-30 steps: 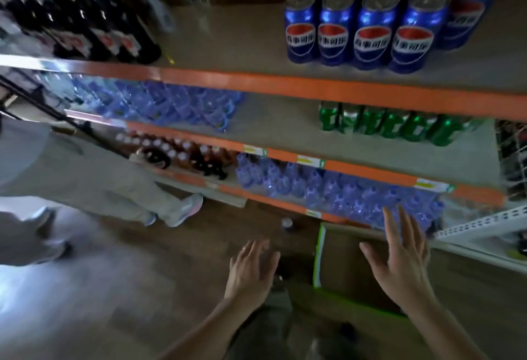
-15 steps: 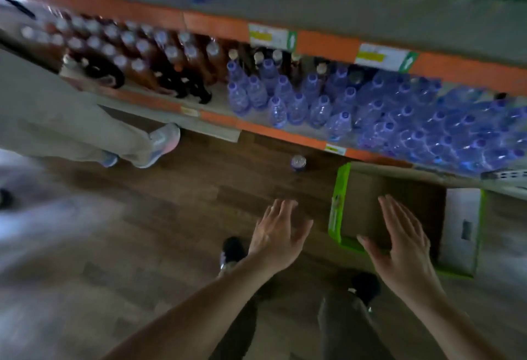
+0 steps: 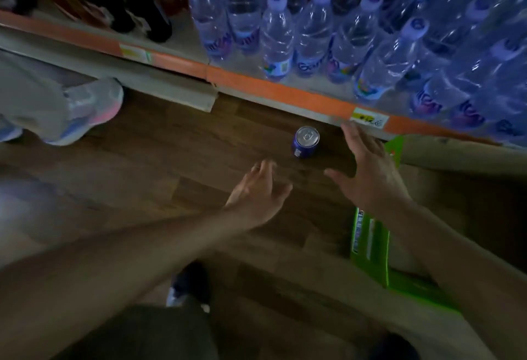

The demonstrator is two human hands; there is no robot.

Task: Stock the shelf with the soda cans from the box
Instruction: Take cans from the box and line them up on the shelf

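Note:
A single blue soda can (image 3: 305,142) stands upright on the wooden floor, just in front of the lowest shelf. My left hand (image 3: 258,193) hovers below and left of it, fingers spread, holding nothing. My right hand (image 3: 368,170) is just right of the can, fingers straight and stretched toward the shelf edge, also holding nothing. Neither hand touches the can. The green-edged cardboard box (image 3: 370,242) lies on the floor at the right, partly under my right forearm; its inside is dark and I cannot see cans in it.
The lowest shelf (image 3: 285,91) has an orange front strip and carries several clear water bottles (image 3: 310,34) and dark bottles (image 3: 137,3). Another person's shoe (image 3: 91,108) and trouser leg stand at the left. My own shoe (image 3: 188,285) is below.
The view has dropped much closer to the floor and the lowest shelf. Both hands have moved forward and now flank the blue can, which looked small and distant before.

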